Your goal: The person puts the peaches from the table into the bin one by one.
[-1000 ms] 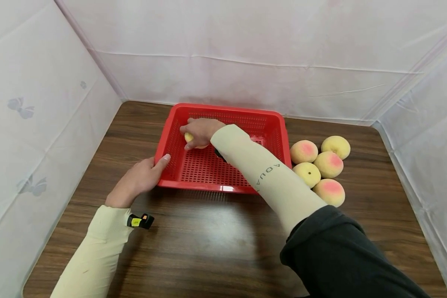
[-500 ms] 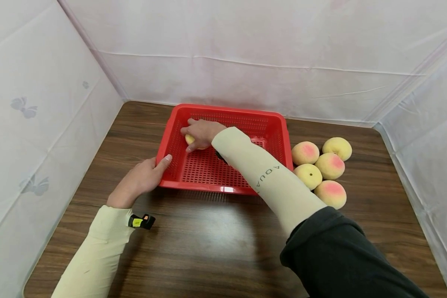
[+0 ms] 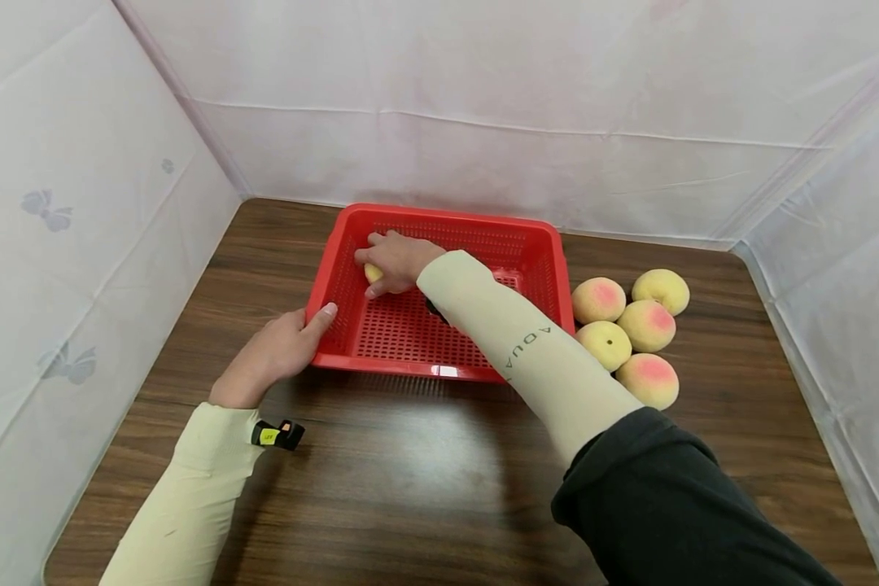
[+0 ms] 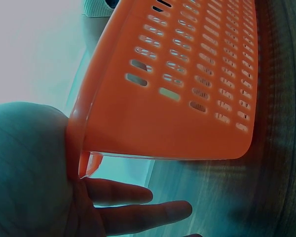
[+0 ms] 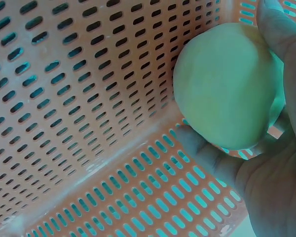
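Gripping peach point(image 3: 373, 273) in basket point(image 3: 439, 370), right hand point(image 3: 395, 259); probably touching floor.

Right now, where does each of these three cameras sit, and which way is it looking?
Head: worn on the head, looking forward and down at the red basket, five peaches, both arms.
Left wrist: low beside the left hand, facing the basket's outer wall.
Right wrist: inside the basket, facing the right hand gripping a peach.
Head and right wrist share that held peach; all share the basket.
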`<state>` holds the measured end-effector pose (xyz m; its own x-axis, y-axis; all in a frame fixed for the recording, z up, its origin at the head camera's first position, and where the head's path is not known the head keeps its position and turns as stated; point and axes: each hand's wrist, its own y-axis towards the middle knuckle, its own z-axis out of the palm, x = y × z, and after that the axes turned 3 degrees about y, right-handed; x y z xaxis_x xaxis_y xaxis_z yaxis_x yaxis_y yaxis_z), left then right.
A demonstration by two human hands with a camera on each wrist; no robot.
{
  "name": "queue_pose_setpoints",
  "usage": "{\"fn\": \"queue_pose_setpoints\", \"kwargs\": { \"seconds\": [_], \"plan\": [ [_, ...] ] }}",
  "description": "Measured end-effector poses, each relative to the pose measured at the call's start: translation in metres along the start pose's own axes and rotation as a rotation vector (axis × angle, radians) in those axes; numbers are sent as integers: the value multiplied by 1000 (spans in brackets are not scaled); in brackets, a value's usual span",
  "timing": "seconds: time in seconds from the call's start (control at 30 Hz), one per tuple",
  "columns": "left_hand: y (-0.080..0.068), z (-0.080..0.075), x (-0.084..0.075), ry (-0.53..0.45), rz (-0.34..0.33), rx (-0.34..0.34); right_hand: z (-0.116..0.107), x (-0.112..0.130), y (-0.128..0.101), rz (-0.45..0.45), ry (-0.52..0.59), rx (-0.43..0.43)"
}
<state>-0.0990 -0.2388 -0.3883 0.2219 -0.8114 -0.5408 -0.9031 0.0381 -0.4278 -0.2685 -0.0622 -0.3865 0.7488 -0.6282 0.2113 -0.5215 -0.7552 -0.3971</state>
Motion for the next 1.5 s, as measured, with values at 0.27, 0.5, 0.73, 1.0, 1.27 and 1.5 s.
{"fn": "queue_pose_setpoints", "kwargs": {
  "seconds": [0.27,0.5,0.73,1.0,1.27,1.5],
  "plan": [
    [2,0,1,-4,7,-5,-1,0,-1,-1,-6,0],
    [3,-1,1,-6,14,-9,-2,-2,-3,3,7,-6],
    [5,-1,1,-9,14,-11,-3,-2,-5,10,9,-25],
    [7,0,1,-13,8,-3,-5,-3,-6,9,11,-32],
    [7,0,3,-7,9,-3,-8,-4,-6,17,11,-32],
    [8,-1,4,-9,7,-2,-14,-5,-8,8,-6,-40]
  ]
}}
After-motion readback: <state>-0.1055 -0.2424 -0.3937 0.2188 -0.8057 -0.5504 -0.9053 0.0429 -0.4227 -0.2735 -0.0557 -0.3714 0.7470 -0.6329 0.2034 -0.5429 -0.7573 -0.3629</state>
